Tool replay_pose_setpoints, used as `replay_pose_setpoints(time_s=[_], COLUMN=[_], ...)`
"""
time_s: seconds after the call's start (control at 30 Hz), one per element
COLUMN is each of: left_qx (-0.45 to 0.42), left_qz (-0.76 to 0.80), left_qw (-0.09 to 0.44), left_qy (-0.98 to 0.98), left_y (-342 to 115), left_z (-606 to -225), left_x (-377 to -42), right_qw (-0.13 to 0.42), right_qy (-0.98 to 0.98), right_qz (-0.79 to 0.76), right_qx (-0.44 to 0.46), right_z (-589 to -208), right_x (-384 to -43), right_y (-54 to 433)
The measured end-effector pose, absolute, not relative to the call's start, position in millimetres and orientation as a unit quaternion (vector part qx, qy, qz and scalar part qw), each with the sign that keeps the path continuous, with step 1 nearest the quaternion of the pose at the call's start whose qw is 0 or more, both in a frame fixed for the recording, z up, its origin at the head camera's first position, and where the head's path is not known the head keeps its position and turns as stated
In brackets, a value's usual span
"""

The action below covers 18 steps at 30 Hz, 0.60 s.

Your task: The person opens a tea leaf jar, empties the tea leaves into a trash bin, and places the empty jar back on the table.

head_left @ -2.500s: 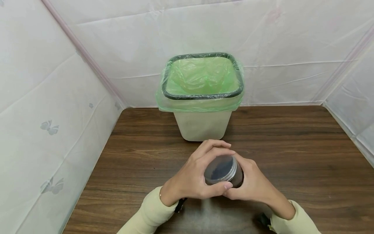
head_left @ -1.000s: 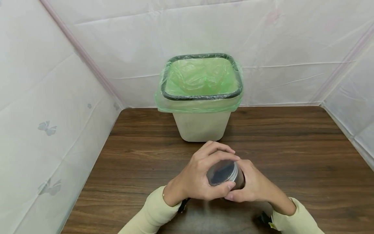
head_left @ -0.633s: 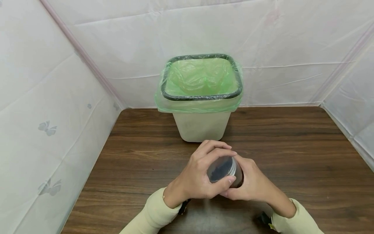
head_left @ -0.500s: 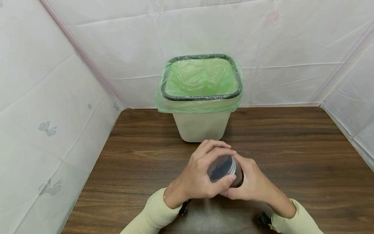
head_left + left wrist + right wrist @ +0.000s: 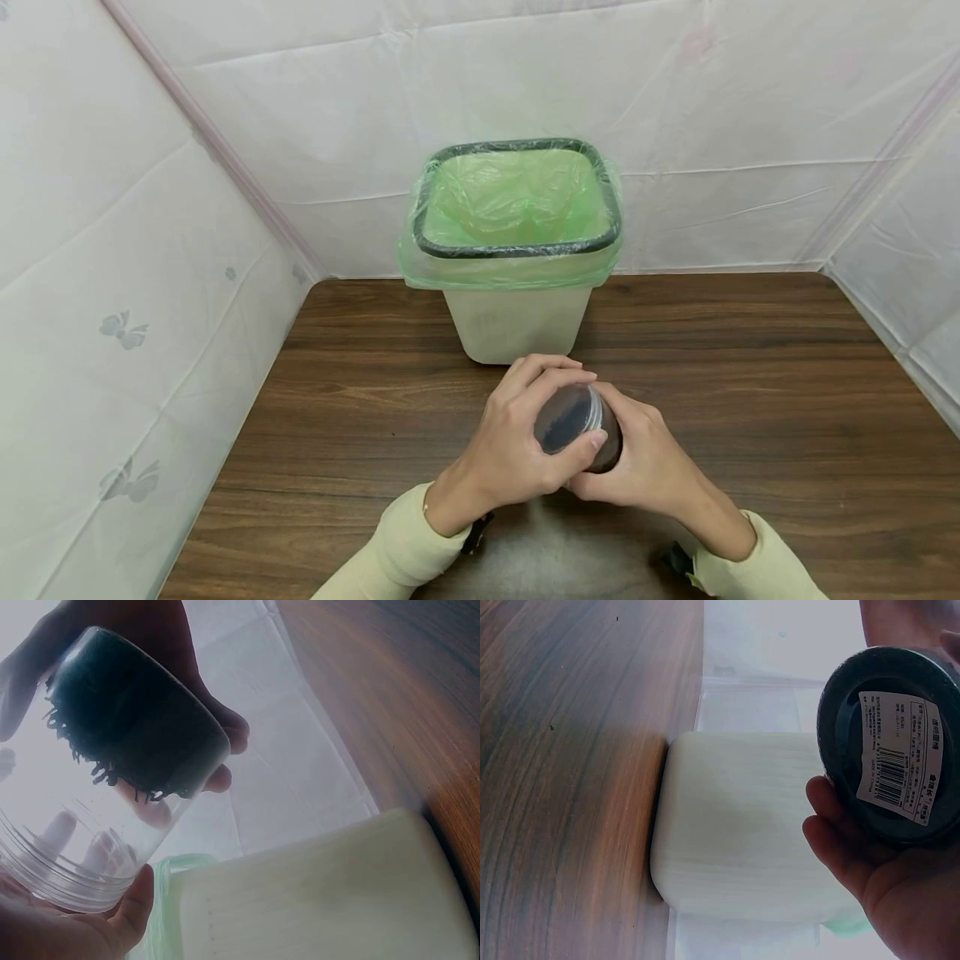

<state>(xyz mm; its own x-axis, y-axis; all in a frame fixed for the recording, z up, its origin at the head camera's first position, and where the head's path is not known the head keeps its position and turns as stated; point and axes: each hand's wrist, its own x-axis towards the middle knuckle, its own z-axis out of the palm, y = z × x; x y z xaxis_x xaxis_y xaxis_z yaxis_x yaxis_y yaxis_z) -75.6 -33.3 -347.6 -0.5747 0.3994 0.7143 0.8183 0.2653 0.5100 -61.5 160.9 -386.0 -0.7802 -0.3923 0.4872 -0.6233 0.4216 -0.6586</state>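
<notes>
Both hands hold a clear, round jar (image 5: 564, 418) tilted sideways over the near part of the table, in front of the bin. My left hand (image 5: 512, 442) grips the lid end, fingers over the far side and thumb on the near side by the ridged rim. Around the jar's base end curls my right hand (image 5: 654, 460). Dark, shredded contents (image 5: 127, 712) pack the base end in the left wrist view, while the lid end looks clear inside. A white printed label with a barcode (image 5: 900, 757) sticks to the base in the right wrist view.
A pale bin (image 5: 517, 327) with a dark rim stands at the back middle of the wooden table (image 5: 352, 433). Its green plastic liner (image 5: 517, 196) folds over the rim. White sheeting (image 5: 360, 117) rises behind and at both sides.
Both hands, with the jar, have shifted slightly up toward the bin after a small dip. The jar has tipped a little more to the left. The bin stays put.
</notes>
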Motion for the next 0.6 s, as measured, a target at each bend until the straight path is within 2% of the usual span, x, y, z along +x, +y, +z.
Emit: replay_pose_setpoints(time_s=[0.6], left_qx=[-0.399], left_qz=[-0.458], left_qw=[0.193], left_qy=[-0.771], left_y=[-37.1], left_z=[-347.3], left_x=[-74.8], right_qw=[0.111], right_qy=[-0.819], right_qz=[0.469], right_qx=[0.311], right_z=[-388.9], right_x=[-61.6], right_y=[162.0])
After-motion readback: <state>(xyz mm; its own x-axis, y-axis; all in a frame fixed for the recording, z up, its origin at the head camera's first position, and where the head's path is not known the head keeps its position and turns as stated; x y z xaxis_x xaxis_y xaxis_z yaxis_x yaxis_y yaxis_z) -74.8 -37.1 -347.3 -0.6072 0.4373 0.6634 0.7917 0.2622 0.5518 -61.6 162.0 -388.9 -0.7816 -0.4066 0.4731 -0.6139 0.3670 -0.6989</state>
